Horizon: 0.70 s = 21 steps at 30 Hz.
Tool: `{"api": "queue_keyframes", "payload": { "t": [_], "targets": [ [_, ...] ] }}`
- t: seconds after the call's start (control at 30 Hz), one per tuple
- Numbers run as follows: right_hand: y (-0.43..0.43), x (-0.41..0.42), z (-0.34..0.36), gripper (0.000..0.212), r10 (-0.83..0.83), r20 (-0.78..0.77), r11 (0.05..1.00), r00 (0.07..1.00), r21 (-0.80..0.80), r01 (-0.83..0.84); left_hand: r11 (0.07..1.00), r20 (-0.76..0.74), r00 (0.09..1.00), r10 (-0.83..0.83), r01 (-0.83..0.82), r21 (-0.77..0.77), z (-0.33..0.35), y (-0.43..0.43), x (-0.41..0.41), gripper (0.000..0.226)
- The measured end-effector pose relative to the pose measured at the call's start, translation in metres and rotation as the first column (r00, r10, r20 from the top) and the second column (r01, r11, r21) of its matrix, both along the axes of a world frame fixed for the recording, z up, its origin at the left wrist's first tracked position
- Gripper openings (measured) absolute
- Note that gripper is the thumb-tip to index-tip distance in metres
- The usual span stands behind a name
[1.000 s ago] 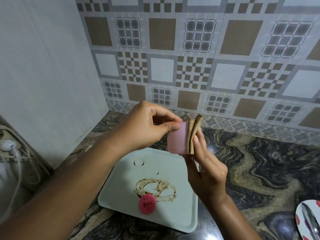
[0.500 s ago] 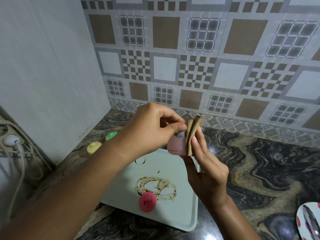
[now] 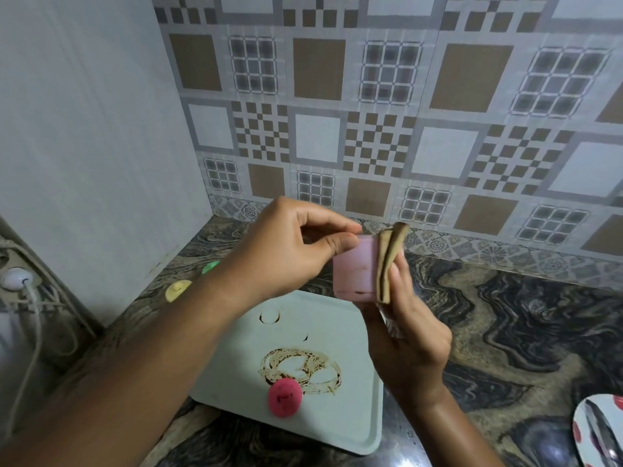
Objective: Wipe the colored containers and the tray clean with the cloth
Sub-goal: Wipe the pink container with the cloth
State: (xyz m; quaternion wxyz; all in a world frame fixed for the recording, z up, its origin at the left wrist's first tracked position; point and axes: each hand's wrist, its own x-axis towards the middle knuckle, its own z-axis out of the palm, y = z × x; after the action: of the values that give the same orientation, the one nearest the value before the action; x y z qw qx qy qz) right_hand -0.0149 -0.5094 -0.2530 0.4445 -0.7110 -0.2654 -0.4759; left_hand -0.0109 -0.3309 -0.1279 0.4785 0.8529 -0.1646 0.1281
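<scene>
Above the tray's (image 3: 344, 335) far edge, left hand (image 3: 286, 251) pinches the pink container (image 3: 354, 274); right hand (image 3: 408, 335) presses folded cloth (image 3: 387, 264) against its 3 o'clock side. Bare counter (image 3: 505, 315) lies at 3 o'clock.

The person shows 2 bare forearms and 2 hands. The left hand (image 3: 290, 247) has no ring and no glove, and the left forearm has no sleeve, watch or bracelet up to the picture edge. The right hand (image 3: 409, 345) is also without ring or glove, and its wrist and forearm are uncovered too. The nails that show are short and unpainted.
</scene>
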Motion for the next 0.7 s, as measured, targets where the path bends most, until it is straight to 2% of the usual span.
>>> {"api": "queue_keyframes", "payload": {
  "t": [0.1, 0.2, 0.27, 0.37, 0.47, 0.6, 0.7],
  "targets": [
    [0.001, 0.000, 0.010, 0.053, 0.104, -0.044, 0.991, 0.994, 0.089, -0.100, 0.998, -0.081, 0.996, -0.044, 0.039, -0.055, -0.002, 0.012, 0.008, 0.021],
    [0.003, 0.001, 0.010, 0.052, 0.137, -0.062, 0.987, 0.989, 0.088, -0.131, 0.995, -0.131, 0.990, -0.047, 0.035, -0.092, -0.006, 0.016, 0.015, 0.018],
    [0.003, 0.004, 0.006, 0.048, 0.102, -0.055, 0.994, 0.993, 0.053, -0.099, 0.991, -0.155, 0.986, -0.053, 0.033, -0.127, -0.006, 0.015, 0.015, 0.016],
    [0.007, 0.003, 0.001, 0.043, 0.034, 0.013, 0.997, 0.999, -0.071, -0.033, 1.000, -0.043, 0.999, -0.003, 0.003, 0.007, -0.005, 0.009, 0.011, 0.012],
    [0.008, 0.002, 0.001, 0.051, 0.002, 0.013, 0.996, 1.000, -0.084, -0.001, 0.997, 0.020, 0.999, 0.030, -0.032, 0.066, -0.002, 0.007, 0.006, 0.014],
    [0.009, 0.004, 0.003, 0.055, 0.030, 0.002, 1.000, 1.000, 0.004, -0.030, 0.999, -0.103, 0.994, -0.035, 0.033, -0.016, -0.004, 0.022, 0.013, 0.019],
    [0.012, 0.005, 0.003, 0.051, 0.030, 0.004, 1.000, 1.000, -0.006, -0.030, 0.997, -0.145, 0.988, -0.048, 0.040, -0.060, -0.009, 0.026, 0.016, 0.017]
  ]
}}
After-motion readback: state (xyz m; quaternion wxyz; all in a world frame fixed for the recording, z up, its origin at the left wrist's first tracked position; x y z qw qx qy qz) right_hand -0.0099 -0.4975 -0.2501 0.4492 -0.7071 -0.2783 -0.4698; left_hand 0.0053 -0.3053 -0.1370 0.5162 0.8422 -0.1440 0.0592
